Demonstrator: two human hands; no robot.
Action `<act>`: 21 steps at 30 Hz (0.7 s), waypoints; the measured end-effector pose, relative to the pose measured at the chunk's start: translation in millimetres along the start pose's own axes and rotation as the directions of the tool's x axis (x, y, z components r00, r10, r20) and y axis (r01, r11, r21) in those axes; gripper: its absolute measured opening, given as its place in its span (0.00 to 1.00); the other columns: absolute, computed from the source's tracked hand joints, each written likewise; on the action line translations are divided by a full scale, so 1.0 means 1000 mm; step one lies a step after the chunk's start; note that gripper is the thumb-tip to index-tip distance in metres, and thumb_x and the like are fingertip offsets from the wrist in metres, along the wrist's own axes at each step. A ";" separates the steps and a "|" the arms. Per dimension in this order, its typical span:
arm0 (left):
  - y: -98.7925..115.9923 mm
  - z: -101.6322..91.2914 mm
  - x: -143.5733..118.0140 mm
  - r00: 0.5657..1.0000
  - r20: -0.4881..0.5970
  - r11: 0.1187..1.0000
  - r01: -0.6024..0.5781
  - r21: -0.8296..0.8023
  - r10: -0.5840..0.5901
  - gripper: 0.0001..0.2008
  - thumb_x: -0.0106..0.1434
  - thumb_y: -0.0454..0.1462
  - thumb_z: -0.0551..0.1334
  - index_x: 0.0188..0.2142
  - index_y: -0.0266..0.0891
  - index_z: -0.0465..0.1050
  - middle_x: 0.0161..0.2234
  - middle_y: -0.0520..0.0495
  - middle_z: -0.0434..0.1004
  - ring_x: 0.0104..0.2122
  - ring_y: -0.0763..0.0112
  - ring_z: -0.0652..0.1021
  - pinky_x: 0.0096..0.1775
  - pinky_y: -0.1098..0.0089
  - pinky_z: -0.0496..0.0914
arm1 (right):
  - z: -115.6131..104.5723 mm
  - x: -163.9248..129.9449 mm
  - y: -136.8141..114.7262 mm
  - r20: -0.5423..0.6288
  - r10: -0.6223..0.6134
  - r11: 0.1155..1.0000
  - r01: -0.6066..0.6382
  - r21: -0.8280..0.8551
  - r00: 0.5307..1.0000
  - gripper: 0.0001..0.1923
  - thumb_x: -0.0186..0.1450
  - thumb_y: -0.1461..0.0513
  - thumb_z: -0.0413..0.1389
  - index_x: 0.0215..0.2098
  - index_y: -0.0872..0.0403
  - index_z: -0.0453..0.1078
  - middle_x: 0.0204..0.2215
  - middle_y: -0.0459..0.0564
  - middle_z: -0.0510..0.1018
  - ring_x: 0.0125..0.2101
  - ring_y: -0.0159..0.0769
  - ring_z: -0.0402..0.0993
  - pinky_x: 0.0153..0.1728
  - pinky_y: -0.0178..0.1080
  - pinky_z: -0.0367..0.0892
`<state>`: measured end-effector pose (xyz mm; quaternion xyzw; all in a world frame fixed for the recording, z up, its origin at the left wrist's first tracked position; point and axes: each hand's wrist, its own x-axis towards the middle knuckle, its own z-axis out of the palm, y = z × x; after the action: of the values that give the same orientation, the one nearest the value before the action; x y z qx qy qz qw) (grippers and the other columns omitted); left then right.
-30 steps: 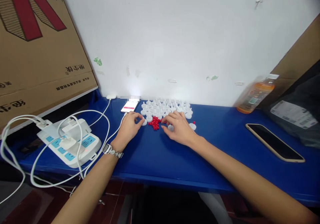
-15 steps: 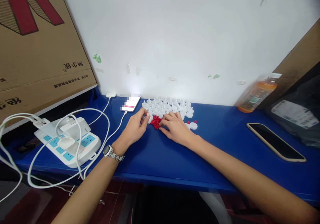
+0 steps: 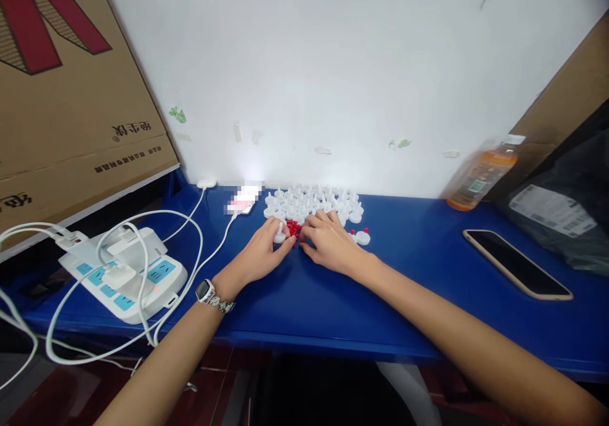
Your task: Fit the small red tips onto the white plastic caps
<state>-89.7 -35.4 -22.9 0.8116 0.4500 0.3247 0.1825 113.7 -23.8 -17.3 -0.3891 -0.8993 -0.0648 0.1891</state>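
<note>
My left hand (image 3: 266, 248) is closed around a white nozzle cap (image 3: 280, 233), its spout pointing up between thumb and fingers. Beside it lies a small pile of red tip caps (image 3: 293, 228). My right hand (image 3: 330, 239) bends over the right edge of that pile, its thumb and fingertips pinched at a red tip cap, mostly hidden by the fingers. Behind both hands stand many white nozzle caps (image 3: 311, 202) in a cluster, spouts up. Right of my right hand, white nozzle caps with red tips (image 3: 363, 238) sit apart, partly hidden by the hand.
A lit phone (image 3: 245, 199) on a cable lies at the back of the blue table (image 3: 304, 305). To the left is a power strip (image 3: 126, 280) with looping white cables. A dark phone (image 3: 516, 264), an orange drink bottle (image 3: 480, 178) and a dark plastic bag (image 3: 566, 204) are at right.
My left hand has turned, bringing the white nozzle cap more into view at the red pile. My right hand stays by the pile. The whole view has shifted slightly.
</note>
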 end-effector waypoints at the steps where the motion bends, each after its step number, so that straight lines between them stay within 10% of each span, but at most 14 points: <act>1: 0.001 0.001 -0.001 1.000 0.024 1.000 0.012 -0.014 -0.012 0.10 0.71 0.44 0.54 0.37 0.41 0.65 0.31 0.52 0.68 0.26 0.71 0.68 0.31 0.69 0.63 | -0.001 0.000 0.000 -0.017 0.011 0.999 -0.010 0.042 1.000 0.05 0.66 0.63 0.56 0.33 0.54 0.73 0.35 0.54 0.76 0.41 0.45 0.66 0.44 0.47 0.55; 4: 0.005 0.003 -0.002 0.995 0.091 0.996 0.040 -0.079 -0.032 0.09 0.70 0.43 0.54 0.37 0.42 0.63 0.26 0.56 0.66 0.21 0.74 0.66 0.26 0.71 0.59 | -0.003 -0.001 0.000 -0.107 0.140 0.939 -0.097 0.330 0.984 0.03 0.65 0.64 0.57 0.34 0.53 0.73 0.33 0.50 0.78 0.38 0.41 0.69 0.44 0.45 0.59; 12: 0.016 0.016 -0.003 0.994 0.102 0.976 0.069 -0.205 -0.048 0.19 0.63 0.34 0.57 0.52 0.43 0.52 0.27 0.58 0.69 0.22 0.75 0.70 0.26 0.74 0.62 | 0.006 -0.001 -0.015 -0.087 0.517 0.357 -0.121 0.926 0.852 0.12 0.62 0.53 0.62 0.36 0.54 0.76 0.31 0.48 0.80 0.28 0.32 0.71 0.29 0.36 0.64; 21: 0.025 0.015 -0.003 0.995 0.092 0.972 0.051 -0.230 -0.031 0.23 0.61 0.33 0.57 0.54 0.42 0.50 0.31 0.55 0.74 0.22 0.75 0.70 0.28 0.72 0.64 | 0.010 -0.005 -0.021 -0.080 0.534 0.325 -0.117 0.939 0.842 0.16 0.60 0.50 0.65 0.28 0.54 0.75 0.25 0.46 0.76 0.25 0.31 0.65 0.27 0.36 0.62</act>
<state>-64.7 -51.3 -20.2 0.7888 0.4173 0.3352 0.3022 98.8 -39.4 -28.0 -0.3775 -0.6301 0.4016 0.5470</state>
